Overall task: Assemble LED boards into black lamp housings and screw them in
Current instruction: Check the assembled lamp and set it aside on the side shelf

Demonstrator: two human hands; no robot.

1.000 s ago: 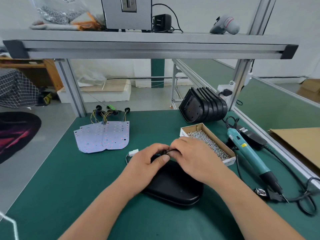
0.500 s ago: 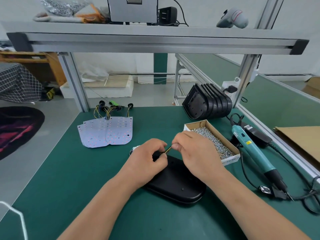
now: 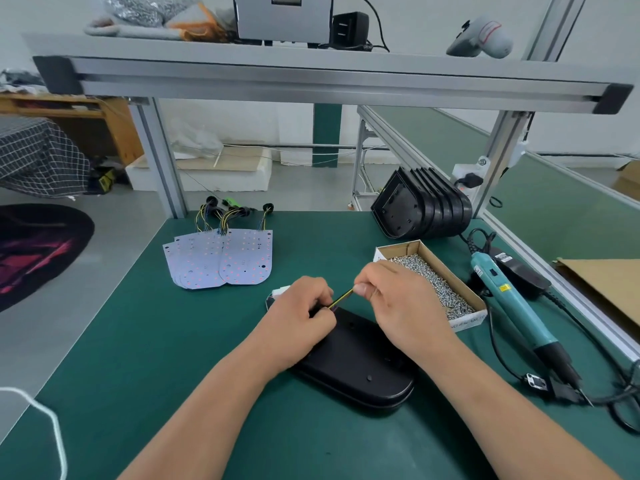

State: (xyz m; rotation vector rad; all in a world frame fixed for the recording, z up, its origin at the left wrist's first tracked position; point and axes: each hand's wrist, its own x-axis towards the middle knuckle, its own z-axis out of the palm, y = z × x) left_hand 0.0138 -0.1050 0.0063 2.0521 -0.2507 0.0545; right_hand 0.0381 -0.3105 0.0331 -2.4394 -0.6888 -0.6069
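A black lamp housing [image 3: 360, 367] lies back side up on the green mat in front of me. A thin bundle of yellow and dark wires [image 3: 341, 298] stretches taut over its far end. My left hand [image 3: 298, 318] pinches the wires' lower end at the housing. My right hand [image 3: 398, 299] pinches their upper end, raised a little above the housing. A white connector [image 3: 281, 292] peeks out behind my left hand. Several white LED boards [image 3: 221, 259] with wire tails lie fanned at the back left.
A stack of black housings [image 3: 420, 204] leans at the back right. An open cardboard box of screws [image 3: 431, 277] sits just right of my right hand. A teal electric screwdriver [image 3: 516, 306] with its cable lies further right, near the bench's aluminium rail.
My right hand has drawn the wires out from the housing, up and to the right; a second ago both hands were close together at its far end.
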